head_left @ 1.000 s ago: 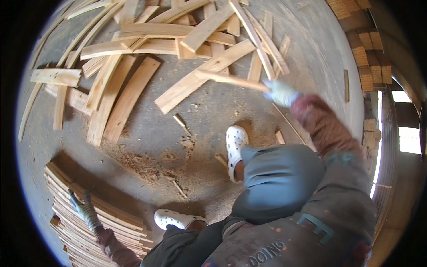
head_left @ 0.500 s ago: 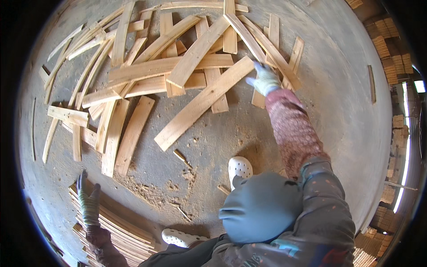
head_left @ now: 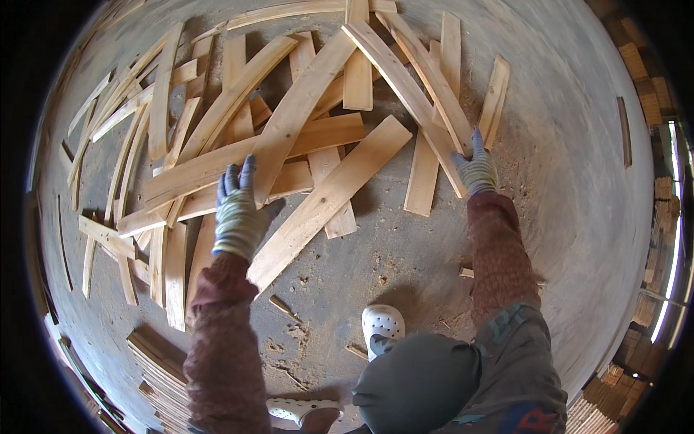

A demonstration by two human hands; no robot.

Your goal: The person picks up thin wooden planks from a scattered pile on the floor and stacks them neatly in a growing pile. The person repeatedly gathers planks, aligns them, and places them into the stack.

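Observation:
A loose heap of pale wooden slats (head_left: 289, 130) lies on the concrete floor ahead of me. My left hand (head_left: 237, 206), in a grey knit glove, reaches out with fingers apart above a broad slat (head_left: 329, 195) and holds nothing. My right hand (head_left: 476, 168), gloved the same, rests its fingers on the lower end of a long narrow slat (head_left: 408, 90) that slants up to the left. Whether those fingers grip it cannot be told.
A neat stack of slats (head_left: 163, 369) stands at the lower left beside me. My white clogs (head_left: 382, 322) rest on the dusty floor among wood chips. More stacked wood (head_left: 643, 65) lines the right edge. A single thin strip (head_left: 624, 130) lies apart at right.
My left hand has come up from the stack at lower left to the heap. The right hand stays at the long slat, and my head has leaned closer over the pile.

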